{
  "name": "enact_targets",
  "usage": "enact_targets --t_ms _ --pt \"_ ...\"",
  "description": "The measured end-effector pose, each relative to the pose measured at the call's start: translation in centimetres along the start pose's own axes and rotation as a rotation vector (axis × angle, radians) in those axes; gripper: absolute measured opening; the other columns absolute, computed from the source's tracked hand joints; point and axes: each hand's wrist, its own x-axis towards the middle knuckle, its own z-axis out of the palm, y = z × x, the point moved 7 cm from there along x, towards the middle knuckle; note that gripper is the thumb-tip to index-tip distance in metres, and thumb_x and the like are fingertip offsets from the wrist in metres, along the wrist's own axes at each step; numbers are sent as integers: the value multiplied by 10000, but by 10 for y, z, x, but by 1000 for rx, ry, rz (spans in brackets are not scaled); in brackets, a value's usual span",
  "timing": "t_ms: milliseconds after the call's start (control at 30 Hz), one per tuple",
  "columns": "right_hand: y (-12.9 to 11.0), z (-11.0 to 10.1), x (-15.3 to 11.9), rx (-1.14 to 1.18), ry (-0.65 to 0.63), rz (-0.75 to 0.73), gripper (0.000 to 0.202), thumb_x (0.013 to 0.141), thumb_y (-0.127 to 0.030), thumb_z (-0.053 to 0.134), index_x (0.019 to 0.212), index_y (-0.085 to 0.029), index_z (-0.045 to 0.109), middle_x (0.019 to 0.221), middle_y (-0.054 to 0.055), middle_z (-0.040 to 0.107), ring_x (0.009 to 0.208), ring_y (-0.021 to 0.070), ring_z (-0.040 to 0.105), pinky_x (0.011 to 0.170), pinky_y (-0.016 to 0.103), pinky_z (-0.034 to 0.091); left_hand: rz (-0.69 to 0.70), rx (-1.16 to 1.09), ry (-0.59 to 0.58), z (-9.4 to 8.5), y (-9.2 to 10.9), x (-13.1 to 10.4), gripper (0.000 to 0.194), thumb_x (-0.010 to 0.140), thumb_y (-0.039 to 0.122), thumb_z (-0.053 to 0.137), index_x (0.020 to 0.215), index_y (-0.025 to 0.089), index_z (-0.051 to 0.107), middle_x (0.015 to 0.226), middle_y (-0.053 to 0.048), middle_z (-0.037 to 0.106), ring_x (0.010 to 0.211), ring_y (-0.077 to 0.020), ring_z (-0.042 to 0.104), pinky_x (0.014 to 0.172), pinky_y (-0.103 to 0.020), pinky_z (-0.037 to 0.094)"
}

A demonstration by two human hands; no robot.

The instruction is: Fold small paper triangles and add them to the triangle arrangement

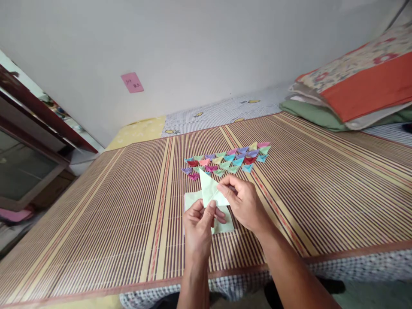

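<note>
A pale green sheet of paper [209, 189], folded into a triangle, is held up between both hands. My left hand [200, 219] pinches its bottom edge with the thumb in front. At the paper's right side my right hand [241, 197] has thumb and fingers closed on it. Below and behind, more pale green square paper [223, 223] lies on the striped mat, partly hidden by my left hand. Just beyond, several small folded paper boats [225, 161] in many colours stand in rows.
The bamboo mat [128, 214] covers the bed. Folded bedding with an orange and floral cover [370, 94] is piled at the right back. A pink note [132, 82] is stuck to the wall. A dark-framed cabinet [28, 171] stands at the left.
</note>
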Motion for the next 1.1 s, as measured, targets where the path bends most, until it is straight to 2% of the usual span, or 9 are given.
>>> enact_targets --t_ms 300,400,467,533,667,867,967,1033,1100 --pt "-2 -9 3 -16 16 -14 232 976 -319 566 779 -201 599 649 -15 581 589 144 511 563 255 388 22 35 -43 -6 2 1 406 960 462 651 701 156 717 665 -68 745 569 -145 640 573 -251 403" --pt "0 -12 4 -8 -96 8 228 971 -304 576 775 -193 611 651 -19 569 595 137 497 554 250 372 -18 22 -75 -13 1 4 441 958 513 632 724 153 731 647 -67 729 568 -149 630 567 -249 417" --pt "2 -11 2 11 -201 35 225 964 -289 584 764 -190 614 647 -27 554 592 129 479 541 243 352 -12 12 -118 -13 5 4 319 888 469 743 817 159 764 727 -47 738 618 -133 621 597 -231 437" --pt "4 -9 0 32 -295 57 225 962 -270 585 753 -189 611 658 -32 554 603 122 479 547 237 351 -72 -43 -181 -8 4 3 259 728 369 900 825 165 775 728 -20 726 625 -122 608 604 -218 455" --pt "2 -2 -4 37 -400 55 208 950 -240 609 750 -184 618 670 -41 561 608 108 472 561 236 346 -216 -120 -236 5 -3 -1 297 643 301 946 861 155 807 742 -40 753 657 -153 648 652 -258 516" --pt "5 3 -3 111 -394 90 208 938 -257 656 745 -179 653 683 -29 605 630 114 526 584 239 389 -220 -178 -159 4 -10 1 252 605 287 964 681 139 775 576 3 667 568 -119 611 609 -239 527" --pt "19 -3 2 254 -247 152 175 893 -356 745 890 -186 703 800 11 687 710 145 626 634 250 480 -192 -223 -19 -5 -13 3 276 624 294 951 794 133 806 682 -41 743 573 -143 649 589 -258 540" --pt "31 -4 4 367 -147 206 291 848 -422 797 996 -191 699 837 25 701 723 153 649 639 253 510 -176 -258 81 -12 -14 3 311 627 308 945 836 123 809 728 -70 769 572 -167 673 585 -281 551" --pt "39 6 2 441 -176 256 330 809 -451 832 945 -187 686 792 14 685 677 143 629 606 243 503 -163 -290 155 -16 -15 4 333 608 319 951 832 120 806 711 -73 769 559 -175 678 587 -291 558"
